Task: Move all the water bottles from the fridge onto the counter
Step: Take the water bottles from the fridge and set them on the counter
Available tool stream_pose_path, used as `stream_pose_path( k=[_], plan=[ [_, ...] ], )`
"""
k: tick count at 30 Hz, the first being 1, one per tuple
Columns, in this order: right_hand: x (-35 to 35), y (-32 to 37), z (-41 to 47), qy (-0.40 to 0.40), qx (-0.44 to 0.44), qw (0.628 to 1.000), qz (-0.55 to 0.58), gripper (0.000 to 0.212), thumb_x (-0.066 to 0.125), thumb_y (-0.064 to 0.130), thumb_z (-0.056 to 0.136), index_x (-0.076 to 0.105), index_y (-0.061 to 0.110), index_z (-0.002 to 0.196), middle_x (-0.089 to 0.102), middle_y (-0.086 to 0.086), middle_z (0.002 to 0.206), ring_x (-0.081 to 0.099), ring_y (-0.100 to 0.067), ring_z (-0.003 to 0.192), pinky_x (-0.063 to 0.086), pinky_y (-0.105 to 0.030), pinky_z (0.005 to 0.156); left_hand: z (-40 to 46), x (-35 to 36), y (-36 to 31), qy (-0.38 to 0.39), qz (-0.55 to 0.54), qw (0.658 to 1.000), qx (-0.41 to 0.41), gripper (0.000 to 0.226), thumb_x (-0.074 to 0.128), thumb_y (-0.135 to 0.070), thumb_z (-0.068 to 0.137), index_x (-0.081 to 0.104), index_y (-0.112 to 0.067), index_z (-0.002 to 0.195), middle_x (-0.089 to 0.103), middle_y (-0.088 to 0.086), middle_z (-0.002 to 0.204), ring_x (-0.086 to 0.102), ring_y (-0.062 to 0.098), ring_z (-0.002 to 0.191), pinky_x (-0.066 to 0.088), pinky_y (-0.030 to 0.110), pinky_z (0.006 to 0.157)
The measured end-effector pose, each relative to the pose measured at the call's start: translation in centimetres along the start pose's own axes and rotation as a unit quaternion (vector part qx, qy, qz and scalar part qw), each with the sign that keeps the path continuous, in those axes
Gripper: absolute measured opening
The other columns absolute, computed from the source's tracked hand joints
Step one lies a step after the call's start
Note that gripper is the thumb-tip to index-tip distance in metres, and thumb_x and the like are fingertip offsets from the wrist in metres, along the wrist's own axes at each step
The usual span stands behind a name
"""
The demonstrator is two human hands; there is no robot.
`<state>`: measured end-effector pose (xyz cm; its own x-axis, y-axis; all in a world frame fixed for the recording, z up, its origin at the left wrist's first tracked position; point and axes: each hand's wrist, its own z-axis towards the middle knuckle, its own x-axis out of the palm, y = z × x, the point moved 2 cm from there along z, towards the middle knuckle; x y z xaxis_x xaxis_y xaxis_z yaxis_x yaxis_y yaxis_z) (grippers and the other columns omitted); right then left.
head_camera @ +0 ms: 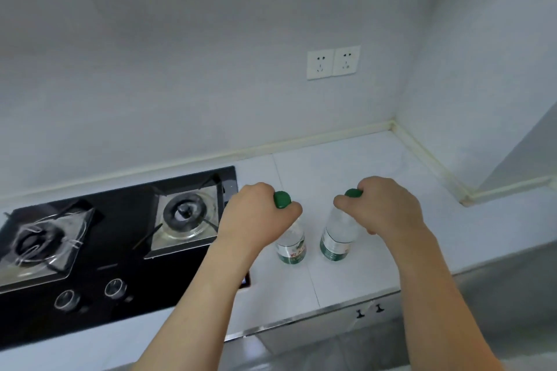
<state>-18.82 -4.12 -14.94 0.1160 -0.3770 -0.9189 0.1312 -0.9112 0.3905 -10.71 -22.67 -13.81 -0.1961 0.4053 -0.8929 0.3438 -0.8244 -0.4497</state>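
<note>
Here, two clear water bottles stand upright on the white worktop (355, 166), side by side and a little apart, roughly midway between its back edge and its front edge, just right of the black gas hob (120, 253). The left hand (256, 214) grips the neck of the left bottle (291, 245) from above, fingers curled round it, the green cap (282, 199) showing between thumb and forefinger. The right hand (382, 208) grips the top of the right bottle (336, 242) the same way, its green cap (353, 193) peeking out above the knuckles. Both grips are clenched on the bottles. Each bottle carries a green-and-white label low on its body. Two white wall sockets (333, 62) sit above the worktop's back edge. Cabinet door handles (369, 311) show below the front edge.
</note>
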Motion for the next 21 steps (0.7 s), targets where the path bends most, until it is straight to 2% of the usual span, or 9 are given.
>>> stream_pose_path(
  k=[5, 8, 13, 14, 17, 21],
  plan=[
    [1.6, 5.0, 0.0, 0.011, -0.057, 0.998, -0.010, 0.035, 0.059, 0.045, 0.072, 0.043, 0.015, 0.063, 0.050, -0.001, 0.056, 0.053, -0.023, 0.055, 0.031, -0.024, 0.051, -1.5, -2.8, 4.5, -0.040, -0.008, 0.998, -0.041, 0.036, 0.058, -0.041, 0.076, 0.044, -0.011, 0.062, 0.047, 0.003, 0.059, 0.045, 0.020, 0.055, 0.033, 0.027, 0.047],
    [2.3, 8.3, -0.7, 0.017, -0.087, 0.996, -0.002, 0.034, 0.058, 0.044, 0.071, 0.043, 0.015, 0.063, 0.055, -0.003, 0.059, 0.063, -0.026, 0.062, 0.034, -0.025, 0.053, -2.3, -4.5, 7.2, -0.057, -0.012, 0.997, -0.054, 0.035, 0.058, -0.041, 0.076, 0.049, -0.009, 0.064, 0.050, 0.002, 0.059, 0.048, 0.021, 0.057, 0.036, 0.028, 0.050],
    [3.6, 12.5, -2.3, 0.034, -0.114, 0.993, 0.003, 0.032, 0.058, 0.044, 0.070, 0.045, 0.015, 0.062, 0.059, -0.003, 0.060, 0.068, -0.025, 0.068, 0.038, -0.025, 0.055, -3.9, -6.9, 10.7, -0.073, -0.027, 0.994, -0.075, 0.035, 0.059, -0.039, 0.078, 0.049, -0.009, 0.063, 0.048, 0.000, 0.056, 0.044, 0.018, 0.053, 0.040, 0.030, 0.052],
    [4.7, 15.7, -3.3, 0.041, -0.135, 0.990, -0.004, 0.032, 0.058, 0.044, 0.070, 0.046, 0.015, 0.062, 0.059, -0.002, 0.060, 0.068, -0.024, 0.068, 0.039, -0.025, 0.056, -4.9, -8.6, 13.5, -0.092, -0.035, 0.991, -0.086, 0.036, 0.059, -0.039, 0.078, 0.049, -0.009, 0.061, 0.048, -0.001, 0.054, 0.043, 0.017, 0.051, 0.039, 0.030, 0.050],
    [5.4, 18.3, -4.4, 0.050, -0.145, 0.988, 0.000, 0.031, 0.058, 0.043, 0.069, 0.045, 0.016, 0.061, 0.058, 0.000, 0.055, 0.067, -0.024, 0.065, 0.038, -0.026, 0.056, -5.9, -10.2, 15.8, -0.102, -0.033, 0.989, -0.102, 0.041, 0.060, -0.041, 0.079, 0.041, -0.015, 0.055, 0.043, -0.004, 0.050, 0.041, 0.014, 0.048, 0.029, 0.026, 0.046],
    [7.3, 23.5, -6.8, 0.055, -0.178, 0.982, -0.012, 0.033, 0.058, 0.045, 0.071, 0.045, 0.016, 0.062, 0.058, 0.000, 0.057, 0.066, -0.023, 0.064, 0.040, -0.026, 0.056, -7.6, -12.4, 21.2, -0.113, -0.032, 0.985, -0.125, 0.041, 0.061, -0.045, 0.077, 0.042, -0.014, 0.058, 0.044, -0.002, 0.053, 0.043, 0.018, 0.051, 0.031, 0.026, 0.047]
  ],
)
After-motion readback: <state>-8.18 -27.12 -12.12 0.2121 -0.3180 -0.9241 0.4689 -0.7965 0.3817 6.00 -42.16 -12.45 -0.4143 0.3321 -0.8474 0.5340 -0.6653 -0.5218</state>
